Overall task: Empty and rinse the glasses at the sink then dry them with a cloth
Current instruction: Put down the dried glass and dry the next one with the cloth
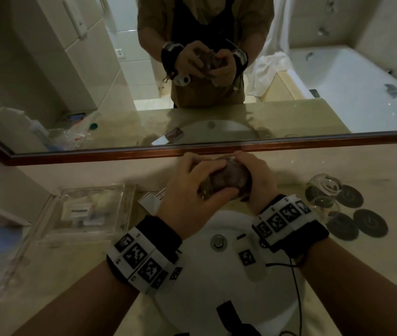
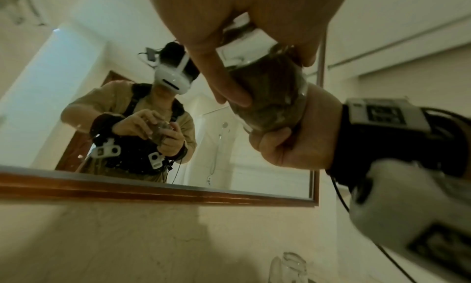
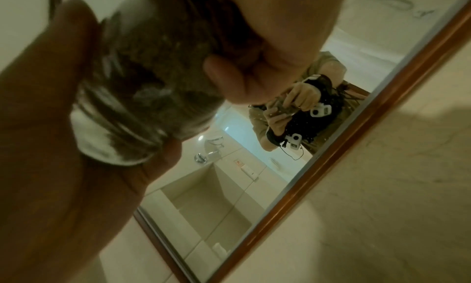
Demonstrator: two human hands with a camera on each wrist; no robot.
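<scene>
left hand (image 1: 187,190) gripping glass (image 1: 229,183) | right hand (image 1: 258,180) gripping same glass, brown cloth (image 2: 267,94) stuffed inside | above sink (image 1: 207,275)

We find open room above the sink (image 1: 192,275) basin. To the right, glasses (image 1: 323,190) and dark coasters (image 1: 369,223) occupy the counter (image 1: 338,275); left, a clear tray (image 1: 47,214) blocks passage, and the mirror (image 1: 120,155) frame closes the rear.
</scene>
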